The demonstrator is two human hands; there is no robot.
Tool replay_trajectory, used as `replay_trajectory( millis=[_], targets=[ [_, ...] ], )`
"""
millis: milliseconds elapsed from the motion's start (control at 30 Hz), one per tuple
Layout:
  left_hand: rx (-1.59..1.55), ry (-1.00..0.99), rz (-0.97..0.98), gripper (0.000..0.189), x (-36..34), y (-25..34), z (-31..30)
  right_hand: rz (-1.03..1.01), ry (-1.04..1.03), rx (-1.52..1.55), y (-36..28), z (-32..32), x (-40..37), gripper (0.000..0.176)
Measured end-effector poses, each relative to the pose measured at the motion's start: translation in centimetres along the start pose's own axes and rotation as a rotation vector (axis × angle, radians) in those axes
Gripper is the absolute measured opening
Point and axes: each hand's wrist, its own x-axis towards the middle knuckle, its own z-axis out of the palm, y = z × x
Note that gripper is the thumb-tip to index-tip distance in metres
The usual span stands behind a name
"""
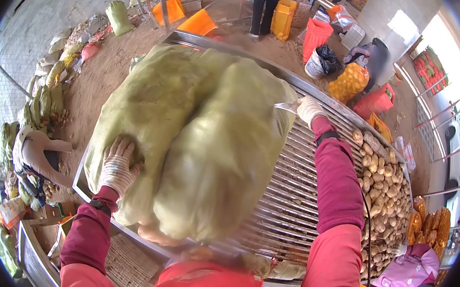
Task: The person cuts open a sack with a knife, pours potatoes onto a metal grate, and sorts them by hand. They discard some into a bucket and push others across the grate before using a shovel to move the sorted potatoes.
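Two large, full green mesh sacks [218, 148] lie side by side on a metal slatted rack [297, 187]. My left hand [120, 168], in a pale striped glove, rests with its fingers spread on the left sack [146, 103]. My right hand [309, 110], also gloved, is closed around a small metal blade [285, 107] whose tip points left at the upper right side of the right sack. The blade's handle is hidden in the glove.
Many potatoes [381, 195] lie on the rack's right end. A person in pink [410, 274] stands at the lower right; another bends at the left [43, 152]. Behind the rack are a standing person [264, 10], red bags [315, 39] and a yellow bag [283, 19].
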Motion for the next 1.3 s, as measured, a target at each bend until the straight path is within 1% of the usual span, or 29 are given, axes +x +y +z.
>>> replay_trajectory(
  millis=[33,133,333,533,633,733,833,933,1000,1033,1133,1167,1267,1300],
  targets=[
    [0.001,0.0,-0.006,0.065,0.0,0.1,-0.1,-0.012,0.024,0.028,-0.3,-0.3,-0.2,0.034],
    [0.0,-0.004,-0.017,0.065,0.0,0.2,-0.2,-0.02,0.058,-0.016,-1.4,-1.7,-1.1,0.033],
    [-0.003,0.015,0.003,0.066,0.0,0.1,0.0,-0.132,0.034,-0.268,-2.8,-2.6,-0.5,0.034],
    [-0.004,0.008,0.004,0.065,0.0,0.1,-0.1,-0.165,0.017,-0.379,-4.2,-3.5,-0.3,0.037],
    [0.004,0.01,0.003,0.064,-0.1,0.0,0.2,-0.174,0.009,-0.374,-4.4,-3.7,-0.5,0.037],
    [0.006,0.003,-0.008,0.063,0.0,0.1,0.1,-0.275,0.033,-0.4,-3.7,-3.7,-0.2,0.039],
    [0.001,-0.026,-0.024,0.063,0.1,0.3,-0.2,-0.259,-0.039,-0.39,-3.7,-4.0,0.6,0.041],
    [0.002,-0.052,-0.03,0.063,0.2,0.4,-0.7,-0.288,-0.079,-0.418,-4.0,-4.3,1.4,0.042],
    [0.001,-0.055,-0.032,0.064,0.2,0.4,-0.6,-0.291,-0.06,-0.389,-3.0,-3.5,2.4,0.042],
    [0.001,-0.052,-0.035,0.064,0.2,0.3,-0.4,-0.292,-0.051,-0.374,-3.1,-3.5,2.2,0.042],
    [0.002,-0.05,-0.034,0.065,0.2,0.2,-0.4,-0.299,-0.118,-0.397,-2.8,-3.9,1.1,0.042],
    [0.002,-0.05,-0.032,0.066,0.2,0.2,-0.4,-0.235,-0.073,-0.285,-2.0,-3.4,1.5,0.042],
    [0.017,-0.051,-0.036,0.067,0.2,0.1,-0.1,-0.128,0.016,-0.147,-1.2,-2.4,2.0,0.042],
    [0.016,-0.045,-0.032,0.068,0.2,0.1,0.0,-0.129,0.0,-0.151,-1.2,-1.9,2.2,0.042]
  ],
)
